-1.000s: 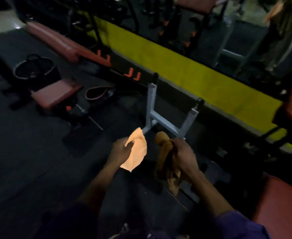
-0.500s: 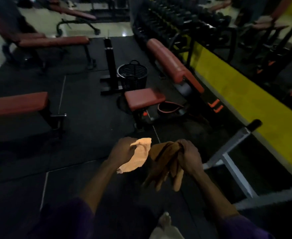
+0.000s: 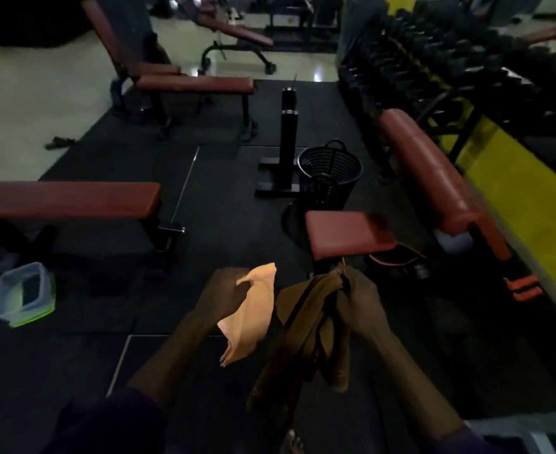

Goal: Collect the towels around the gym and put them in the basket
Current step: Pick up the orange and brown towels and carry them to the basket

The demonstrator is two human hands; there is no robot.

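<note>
Left hand [image 3: 227,294] pinches a light orange towel [image 3: 253,309] by its top edge. Right hand [image 3: 358,303] is curled tight round a brown towel bundle [image 3: 306,339], and both cloths hang in front of the person. The black mesh basket [image 3: 329,172] stands on the floor mat [image 3: 230,224] ahead. A small red seat pad [image 3: 345,234] sits between the hands and the basket, so that's in the way. Black upright post [image 3: 288,142] just left of the basket, long red bench pad [image 3: 434,178] to its right, dumbbell rack [image 3: 450,67] beyond. Flat red bench [image 3: 63,199] off left, with a clear plastic container [image 3: 24,294] on the floor near it. Versus half a second ago, the basket looks closer and the container has come fully into view. Grips are unchanged.
</note>
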